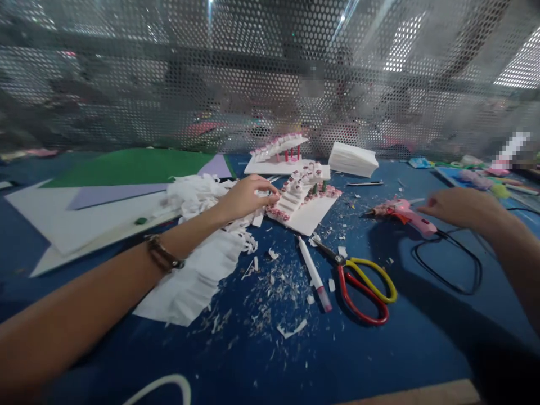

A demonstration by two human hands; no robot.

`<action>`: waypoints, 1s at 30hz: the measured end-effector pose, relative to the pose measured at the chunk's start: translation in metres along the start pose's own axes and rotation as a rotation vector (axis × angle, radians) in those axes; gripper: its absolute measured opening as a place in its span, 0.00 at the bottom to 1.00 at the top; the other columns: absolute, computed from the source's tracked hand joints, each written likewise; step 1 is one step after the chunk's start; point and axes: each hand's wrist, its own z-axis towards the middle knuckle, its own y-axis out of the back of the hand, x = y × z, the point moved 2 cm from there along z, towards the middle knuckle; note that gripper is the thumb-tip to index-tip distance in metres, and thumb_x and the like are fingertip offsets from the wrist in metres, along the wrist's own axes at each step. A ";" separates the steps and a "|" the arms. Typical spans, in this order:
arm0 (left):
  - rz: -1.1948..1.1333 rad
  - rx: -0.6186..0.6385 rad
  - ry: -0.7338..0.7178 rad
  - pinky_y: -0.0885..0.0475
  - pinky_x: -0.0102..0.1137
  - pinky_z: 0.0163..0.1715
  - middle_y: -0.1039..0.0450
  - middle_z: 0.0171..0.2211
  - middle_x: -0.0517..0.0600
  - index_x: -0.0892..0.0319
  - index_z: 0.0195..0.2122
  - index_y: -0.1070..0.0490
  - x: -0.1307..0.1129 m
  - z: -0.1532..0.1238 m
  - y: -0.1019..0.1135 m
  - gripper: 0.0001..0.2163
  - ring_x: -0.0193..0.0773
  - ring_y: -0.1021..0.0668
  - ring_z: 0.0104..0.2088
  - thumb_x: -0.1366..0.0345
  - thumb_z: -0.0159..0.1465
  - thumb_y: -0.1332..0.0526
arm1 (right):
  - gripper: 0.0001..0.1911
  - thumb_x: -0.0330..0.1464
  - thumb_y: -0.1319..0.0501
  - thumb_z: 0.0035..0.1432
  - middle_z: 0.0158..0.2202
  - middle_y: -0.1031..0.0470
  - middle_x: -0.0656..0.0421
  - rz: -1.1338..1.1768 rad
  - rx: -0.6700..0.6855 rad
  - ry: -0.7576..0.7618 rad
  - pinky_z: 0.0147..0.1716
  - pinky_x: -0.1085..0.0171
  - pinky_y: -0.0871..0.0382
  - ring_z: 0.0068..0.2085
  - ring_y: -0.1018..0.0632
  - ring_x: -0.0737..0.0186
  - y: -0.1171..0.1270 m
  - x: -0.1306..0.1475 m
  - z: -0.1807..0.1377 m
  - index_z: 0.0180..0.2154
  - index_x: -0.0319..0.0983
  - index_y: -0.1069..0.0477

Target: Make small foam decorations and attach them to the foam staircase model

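On the blue table (358,360), the left hand (247,196) is bending at the left edge of the stairs (291,201), where a soft touch should help, while the right hand (464,207) is hanging by the glue gun (415,218), both grips being hard to tell.

Worktop (363,363) blue. Grey perforated screen (261,79) stands along its far side, spanning the view. Bright streaks (343,21) near top. Area behind screen dim, blurred.
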 end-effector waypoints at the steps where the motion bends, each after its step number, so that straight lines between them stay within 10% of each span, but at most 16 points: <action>1: -0.014 0.021 0.022 0.31 0.32 0.39 0.28 0.40 0.55 0.62 0.36 0.26 0.004 0.004 -0.005 0.16 0.42 0.25 0.40 0.54 0.57 0.42 | 0.19 0.45 0.45 0.51 0.22 0.28 0.45 0.025 0.024 -0.030 0.26 0.56 0.43 0.24 0.29 0.52 -0.012 -0.008 -0.004 0.19 0.38 0.31; 9: -0.048 0.051 0.035 0.31 0.29 0.35 0.26 0.40 0.54 0.62 0.36 0.26 0.003 0.000 -0.020 0.15 0.38 0.22 0.33 0.56 0.58 0.43 | 0.18 0.46 0.53 0.59 0.24 0.28 0.53 0.328 0.095 0.070 0.29 0.63 0.39 0.26 0.28 0.60 -0.053 -0.001 -0.006 0.26 0.43 0.37; 20: -0.031 -0.044 0.025 0.32 0.28 0.35 0.27 0.39 0.54 0.62 0.36 0.27 0.002 -0.004 -0.008 0.17 0.38 0.24 0.35 0.53 0.58 0.44 | 0.09 0.38 0.53 0.59 0.31 0.32 0.50 0.351 -0.272 0.056 0.33 0.61 0.41 0.34 0.31 0.56 -0.017 0.035 -0.001 0.31 0.41 0.41; 30: 0.052 -0.045 0.018 0.34 0.26 0.29 0.25 0.35 0.50 0.58 0.36 0.26 -0.021 -0.025 0.018 0.14 0.34 0.26 0.29 0.54 0.59 0.44 | 0.26 0.50 0.47 0.54 0.45 0.33 0.49 0.312 -0.379 0.273 0.39 0.59 0.35 0.44 0.30 0.52 -0.017 0.117 0.013 0.45 0.36 0.38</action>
